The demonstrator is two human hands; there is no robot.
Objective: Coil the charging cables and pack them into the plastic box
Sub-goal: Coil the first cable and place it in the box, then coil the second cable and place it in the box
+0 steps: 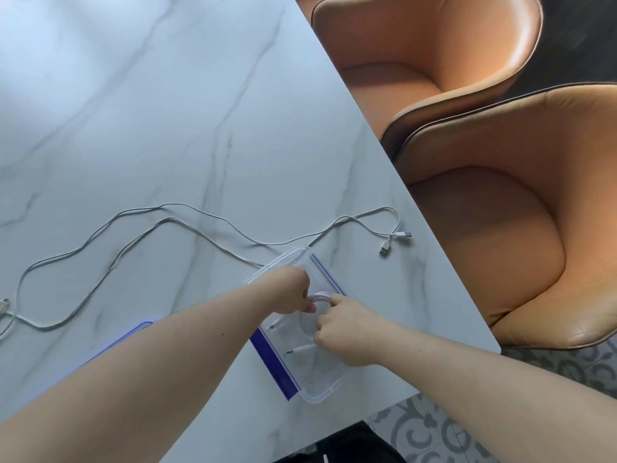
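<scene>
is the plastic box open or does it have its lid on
Open: both hands hold a coiled cable inside the plastic box, with no lid over it.

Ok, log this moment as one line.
step: placing coil in box | left hand: holds coil | right hand: holds coil | loose cables: on table

Home dining area, marble table point(167, 111), leather chairs point(500, 228)
</scene>
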